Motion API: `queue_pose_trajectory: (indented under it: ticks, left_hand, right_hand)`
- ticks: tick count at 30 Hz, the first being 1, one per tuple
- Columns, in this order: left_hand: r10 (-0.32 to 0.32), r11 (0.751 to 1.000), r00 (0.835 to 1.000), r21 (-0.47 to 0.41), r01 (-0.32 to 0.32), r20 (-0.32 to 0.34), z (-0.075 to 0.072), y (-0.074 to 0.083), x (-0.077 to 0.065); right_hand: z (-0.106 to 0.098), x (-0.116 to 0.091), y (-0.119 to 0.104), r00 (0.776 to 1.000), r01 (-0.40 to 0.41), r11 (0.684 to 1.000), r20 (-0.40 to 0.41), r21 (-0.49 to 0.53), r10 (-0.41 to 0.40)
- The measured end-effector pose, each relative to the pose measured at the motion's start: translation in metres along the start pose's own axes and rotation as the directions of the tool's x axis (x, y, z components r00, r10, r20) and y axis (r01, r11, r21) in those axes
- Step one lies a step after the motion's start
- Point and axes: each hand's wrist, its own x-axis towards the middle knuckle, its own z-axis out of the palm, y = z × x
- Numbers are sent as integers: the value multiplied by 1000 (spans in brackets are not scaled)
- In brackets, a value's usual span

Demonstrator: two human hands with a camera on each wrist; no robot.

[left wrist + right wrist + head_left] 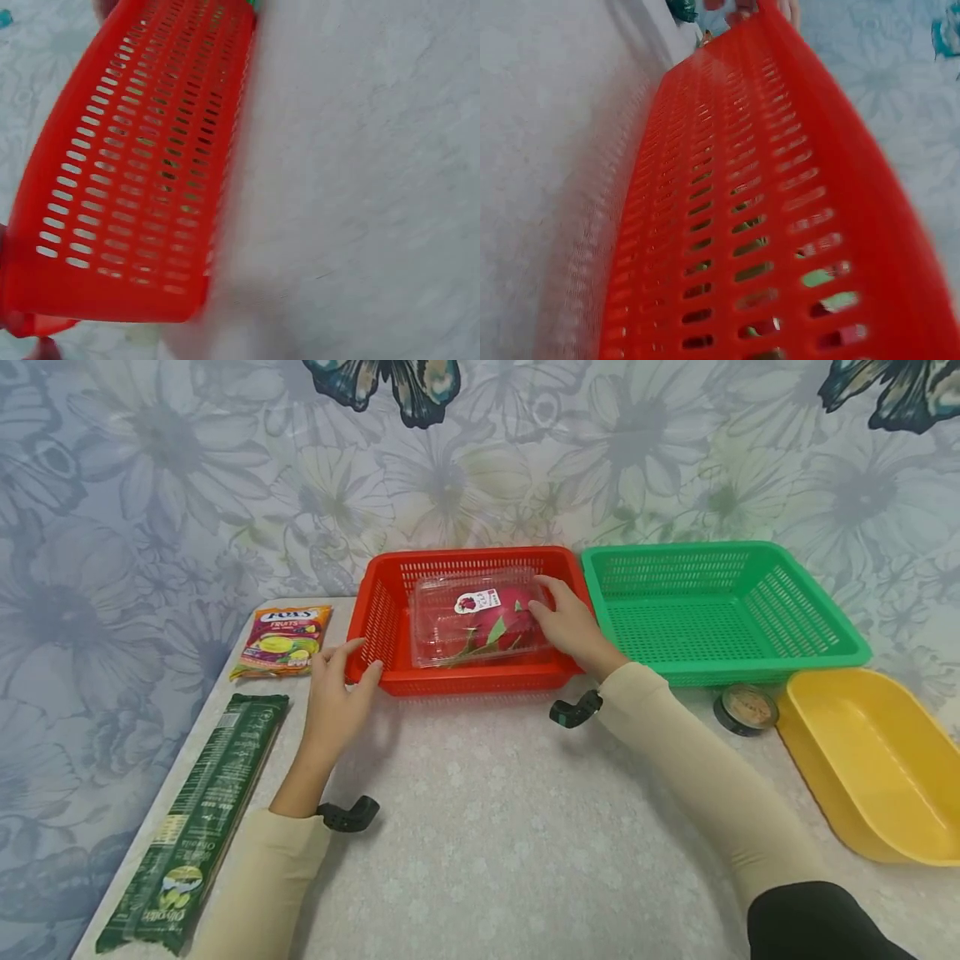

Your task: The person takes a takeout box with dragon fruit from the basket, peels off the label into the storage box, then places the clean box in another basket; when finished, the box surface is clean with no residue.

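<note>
A clear plastic box of dragon fruit [487, 618], with a white label on its lid, lies inside a red basket [465, 681]. My right hand [573, 627] holds the right end of the box with thumb and fingers. At the basket's front-left corner, my left hand [337, 697] grips the rim, thumb toward the front side and fingers toward the left side. The left wrist view shows the red basket's slotted wall [142, 172] close up, with only bits of the hand at the edge. Through the slots in the right wrist view, parts of the fruit [832, 304] show.
Right of the red basket stands a green basket [675, 672]. A small round tub [747, 708] and a yellow basin [832, 768] are nearer on the right. On the left lie a Fox's candy bag [281, 642] and a long green packet [198, 827]. A patterned wall backs the table [495, 835].
</note>
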Motion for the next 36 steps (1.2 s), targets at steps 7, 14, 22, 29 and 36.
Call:
queue_pose_trajectory:
  ticks: [7, 14, 22, 29, 36]
  left_hand:
    - [-18, 966, 1000, -257, 19, 4, 18, -15, 4]
    - [15, 919, 1000, -395, -16, -5, 23, -22, 2]
    - [-5, 917, 1000, -400, 6, 5, 26, -28, 0]
    - [-15, 928, 1000, -373, 18, 11, 27, -29, 1]
    - [-44, 931, 998, -360, 53, 33, 20, -11, -3]
  right_hand:
    - [4, 13, 1, 979, -204, 951, 48, 234, 198]
    - [7, 16, 0, 972, -235, 941, 65, 244, 226]
    - [13, 17, 1, 972, -232, 956, 67, 179, 223]
    - [14, 17, 0, 974, -208, 971, 111, 121, 195]
    - [15, 18, 1, 981, -168, 984, 105, 51, 162]
